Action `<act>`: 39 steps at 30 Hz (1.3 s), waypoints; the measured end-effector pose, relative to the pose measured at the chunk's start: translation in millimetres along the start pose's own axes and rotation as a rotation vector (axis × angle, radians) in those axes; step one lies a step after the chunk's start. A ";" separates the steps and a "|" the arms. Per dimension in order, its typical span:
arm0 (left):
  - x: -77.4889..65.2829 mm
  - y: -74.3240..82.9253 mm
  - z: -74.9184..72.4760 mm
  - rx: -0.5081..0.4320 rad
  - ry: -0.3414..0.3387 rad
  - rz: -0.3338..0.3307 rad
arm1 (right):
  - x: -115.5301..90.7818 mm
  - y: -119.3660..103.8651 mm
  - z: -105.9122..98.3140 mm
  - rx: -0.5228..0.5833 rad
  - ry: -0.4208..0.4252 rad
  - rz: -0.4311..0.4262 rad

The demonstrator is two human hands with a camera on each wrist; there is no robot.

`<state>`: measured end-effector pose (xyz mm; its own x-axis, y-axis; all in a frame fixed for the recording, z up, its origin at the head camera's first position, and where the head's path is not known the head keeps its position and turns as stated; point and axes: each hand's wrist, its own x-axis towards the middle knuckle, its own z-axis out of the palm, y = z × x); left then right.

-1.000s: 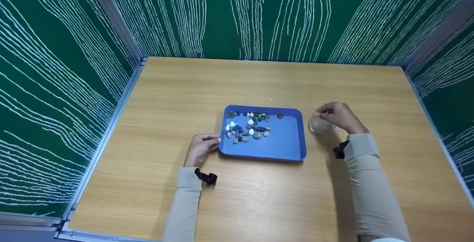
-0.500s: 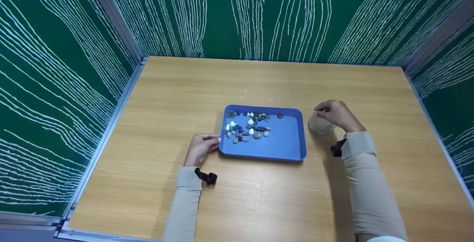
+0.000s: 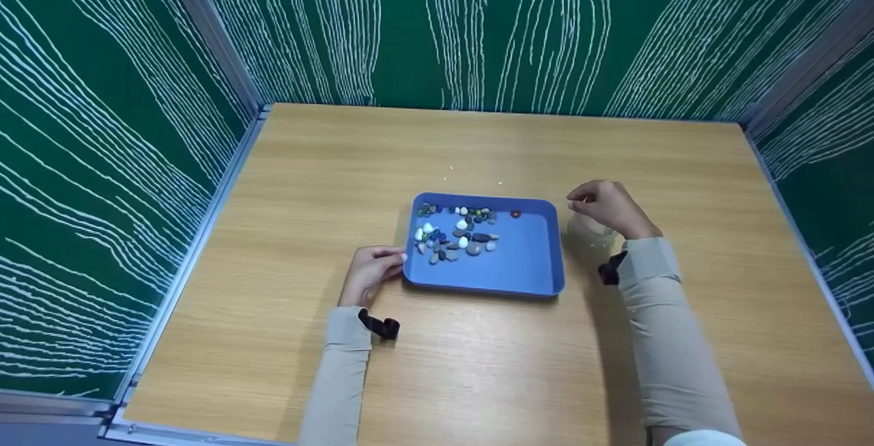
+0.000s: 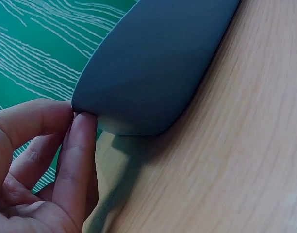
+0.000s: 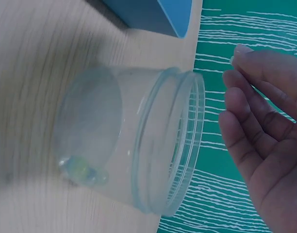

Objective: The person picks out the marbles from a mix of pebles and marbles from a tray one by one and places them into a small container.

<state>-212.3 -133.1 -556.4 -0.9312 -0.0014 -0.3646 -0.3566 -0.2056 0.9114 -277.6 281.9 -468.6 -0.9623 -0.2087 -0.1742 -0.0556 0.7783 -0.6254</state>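
A blue tray [image 3: 522, 255] holds several pebbles, white stones and glass marbles, mostly gathered on its left half; one reddish-brown round piece [image 3: 515, 214] lies apart near the far side. At the tray's left edge my left hand [image 3: 372, 272] pinches the rim between thumb and fingers, also seen in the left wrist view. Right of the tray stands a clear jar [image 5: 148, 141] without a lid, with a few marbles [image 5: 83, 170] at its bottom. My right hand [image 3: 611, 210] hovers just above the jar's mouth, fingers loosely bent, with nothing visible between the fingertips.
The wooden table [image 3: 328, 159] is bounded by green panels [image 3: 403, 36] with white lines and metal frame strips. A few tiny white specks [image 3: 500, 183] lie behind the tray.
My right hand has shifted left across the jar's mouth, toward the tray. The left hand, tray and stones stay where they were.
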 end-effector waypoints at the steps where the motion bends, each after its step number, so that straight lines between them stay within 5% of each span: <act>1: -0.4 0.3 0.0 -0.001 0.000 0.000 | 0.8 -1.4 0.4 0.002 -0.002 0.000; 20: 3.6 -1.7 -0.6 0.013 0.025 -0.033 | 15.8 -27.4 20.5 -0.013 0.021 -0.066; 39: 3.3 -2.2 1.2 0.003 0.032 -0.010 | 32.5 -54.5 44.5 0.000 -0.068 -0.040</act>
<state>-214.7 -131.5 -559.4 -0.9245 -0.0308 -0.3799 -0.3665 -0.2028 0.9081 -294.0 206.4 -474.1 -0.9390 -0.2795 -0.2006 -0.0935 0.7685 -0.6329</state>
